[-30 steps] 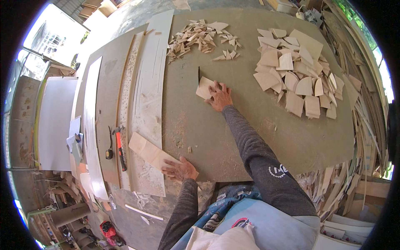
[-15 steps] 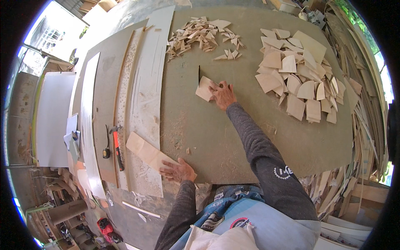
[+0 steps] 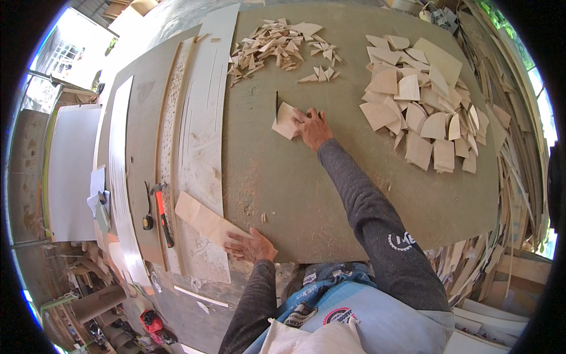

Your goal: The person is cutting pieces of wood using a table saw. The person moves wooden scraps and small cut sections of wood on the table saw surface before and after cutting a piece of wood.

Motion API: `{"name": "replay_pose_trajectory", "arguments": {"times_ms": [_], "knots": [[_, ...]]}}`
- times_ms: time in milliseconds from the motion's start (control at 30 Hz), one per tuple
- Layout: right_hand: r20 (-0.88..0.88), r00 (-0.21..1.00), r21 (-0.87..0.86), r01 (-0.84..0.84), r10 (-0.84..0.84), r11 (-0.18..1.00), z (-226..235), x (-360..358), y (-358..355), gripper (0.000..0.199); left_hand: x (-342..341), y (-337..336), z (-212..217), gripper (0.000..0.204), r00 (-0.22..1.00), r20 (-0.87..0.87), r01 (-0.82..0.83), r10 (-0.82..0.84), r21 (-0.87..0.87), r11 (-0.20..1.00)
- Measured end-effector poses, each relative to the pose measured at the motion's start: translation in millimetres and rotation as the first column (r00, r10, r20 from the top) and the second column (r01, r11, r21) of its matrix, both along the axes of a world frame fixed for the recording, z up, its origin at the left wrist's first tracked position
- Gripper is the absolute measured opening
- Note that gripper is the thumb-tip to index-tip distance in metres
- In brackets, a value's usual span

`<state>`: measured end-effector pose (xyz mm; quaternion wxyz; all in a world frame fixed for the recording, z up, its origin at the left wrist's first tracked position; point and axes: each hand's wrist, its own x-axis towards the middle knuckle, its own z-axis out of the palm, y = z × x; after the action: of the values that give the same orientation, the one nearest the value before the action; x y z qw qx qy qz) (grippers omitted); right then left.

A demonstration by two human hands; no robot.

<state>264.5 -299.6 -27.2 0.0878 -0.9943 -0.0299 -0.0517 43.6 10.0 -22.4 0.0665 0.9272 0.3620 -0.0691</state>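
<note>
Near the middle of the wide table (image 3: 330, 227), my right hand (image 3: 315, 128) grips the right edge of a small flat piece of pale wood (image 3: 285, 121) with bent fingers. The upper left side of that piece lies against a thin dark strip (image 3: 277, 106), which looks like a blade or a slot; I cannot tell which. My left hand (image 3: 250, 245) lies flat, fingers spread, on the lower end of a longer pale board (image 3: 203, 218). This board slants across the table's near left part, close to the front edge.
Small wood offcuts (image 3: 274, 47) are heaped at the far middle. Rounded wood pieces (image 3: 418, 100) form a large pile at right. An orange-handled hammer (image 3: 163, 215) and a tape measure (image 3: 147, 222) lie left, beside a long wooden strip (image 3: 168, 124). Sawdust (image 3: 250, 194) dusts the tabletop.
The view has shifted slightly, so most things sit a little further left. Both hands keep their places on the same two wood pieces, with no clear movement against the table.
</note>
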Motion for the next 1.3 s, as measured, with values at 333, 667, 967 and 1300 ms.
{"name": "replay_pose_trajectory", "arguments": {"times_ms": [333,667,967,1300], "knots": [[-0.055,0.998,0.015,0.028,-0.027,0.999,-7.5,14.3,-8.9,0.052,2.8,-9.7,17.8,0.087,1.0,-0.027,-0.013,0.012,-0.043,0.999],[-0.09,0.995,0.038,0.037,-0.034,0.999,-5.7,18.8,-8.4,0.056,4.7,-12.3,26.7,0.088,0.999,-0.047,-0.027,0.024,-0.066,0.997],[-0.09,0.989,0.055,0.125,-0.12,0.991,4.2,38.0,-4.5,0.055,8.6,-8.3,21.1,0.09,0.999,-0.029,-0.042,0.041,-0.064,0.997],[-0.042,0.998,0.199,-0.041,0.05,0.979,-22.5,2.5,-17.8,0.053,-0.3,-7.6,16.3,0.088,0.998,-0.053,0.027,-0.026,0.006,1.0]]}}
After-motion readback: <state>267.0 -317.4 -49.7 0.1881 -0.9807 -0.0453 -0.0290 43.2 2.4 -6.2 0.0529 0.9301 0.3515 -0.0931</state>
